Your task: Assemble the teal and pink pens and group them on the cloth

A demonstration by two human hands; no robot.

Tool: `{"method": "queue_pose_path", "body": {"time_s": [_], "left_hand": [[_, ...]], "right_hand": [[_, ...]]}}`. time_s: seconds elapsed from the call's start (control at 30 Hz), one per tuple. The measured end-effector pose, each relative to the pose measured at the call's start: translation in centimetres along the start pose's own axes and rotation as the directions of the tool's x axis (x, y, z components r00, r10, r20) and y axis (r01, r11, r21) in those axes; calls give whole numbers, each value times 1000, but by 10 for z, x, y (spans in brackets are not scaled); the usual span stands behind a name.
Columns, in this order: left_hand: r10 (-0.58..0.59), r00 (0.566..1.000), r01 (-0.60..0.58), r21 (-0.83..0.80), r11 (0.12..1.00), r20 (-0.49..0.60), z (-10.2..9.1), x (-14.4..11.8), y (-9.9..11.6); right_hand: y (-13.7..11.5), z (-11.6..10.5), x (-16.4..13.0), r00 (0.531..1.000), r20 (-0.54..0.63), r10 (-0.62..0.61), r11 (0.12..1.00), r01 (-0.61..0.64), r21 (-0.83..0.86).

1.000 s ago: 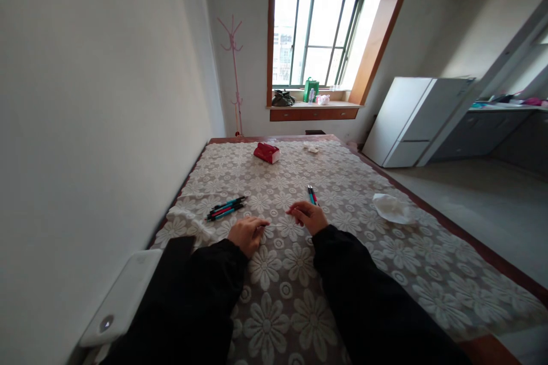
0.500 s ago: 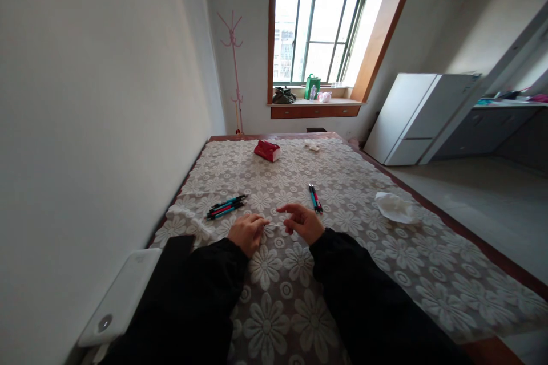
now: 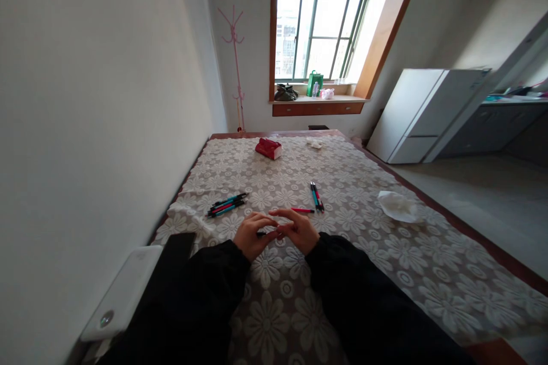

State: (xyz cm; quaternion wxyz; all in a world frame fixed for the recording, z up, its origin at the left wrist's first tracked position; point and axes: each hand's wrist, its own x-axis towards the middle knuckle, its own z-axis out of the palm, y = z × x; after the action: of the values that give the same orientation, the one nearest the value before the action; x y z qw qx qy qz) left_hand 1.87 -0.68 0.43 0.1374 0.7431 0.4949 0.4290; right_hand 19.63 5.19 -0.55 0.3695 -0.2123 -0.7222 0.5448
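Note:
My left hand (image 3: 253, 234) and my right hand (image 3: 299, 231) meet low over the tablecloth, fingertips pinched together. Whatever they hold between them is mostly hidden by the fingers. A small dark tip (image 3: 261, 234) shows beneath my left fingers; its kind is unclear. Just beyond my right hand is a slim red pen barrel (image 3: 303, 210), partly covered by the fingers. Two pens (image 3: 317, 197), one teal and one red, lie side by side past it. To the left of my hands sits a small bundle of teal, red and black pens (image 3: 226, 204).
The flowered tablecloth (image 3: 269, 319) covers the table. A red tissue pack (image 3: 269, 149) lies toward the far end, with crumpled white paper (image 3: 314, 143) beside it. White plastic (image 3: 399, 206) rests at right. At left are a white device (image 3: 124, 291) and a dark flat object (image 3: 182, 245), near the wall.
My hands have come together; the thin pale rod seen between them is now hidden. My right hand shifted slightly left and down, and the red barrel behind it has come into sight.

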Motion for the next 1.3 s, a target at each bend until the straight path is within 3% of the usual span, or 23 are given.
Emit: {"method": "queue_pose_path", "body": {"time_s": [0.27, 0.43, 0.7, 0.93, 1.3], "left_hand": [[-101, 995, 104, -200, 974, 24, -4, 3, 6], [-198, 977, 211, -289, 934, 75, -5, 4, 8], [-265, 961, 276, -277, 920, 76, -3, 3, 4], [-292, 953, 302, -327, 896, 80, -2, 3, 3], [-332, 937, 347, -420, 839, 111, -2, 5, 8]], "right_hand": [[-4, 5, -1, 998, 51, -29, 987, 20, 160], [-4, 5, -1, 997, 56, -52, 987, 43, 156], [-4, 4, -6, 995, 5, -102, 985, 101, -143], [-13, -3, -6, 978, 115, -173, 887, 206, -414], [-13, -5, -6, 962, 140, -236, 825, 274, -494]]}}
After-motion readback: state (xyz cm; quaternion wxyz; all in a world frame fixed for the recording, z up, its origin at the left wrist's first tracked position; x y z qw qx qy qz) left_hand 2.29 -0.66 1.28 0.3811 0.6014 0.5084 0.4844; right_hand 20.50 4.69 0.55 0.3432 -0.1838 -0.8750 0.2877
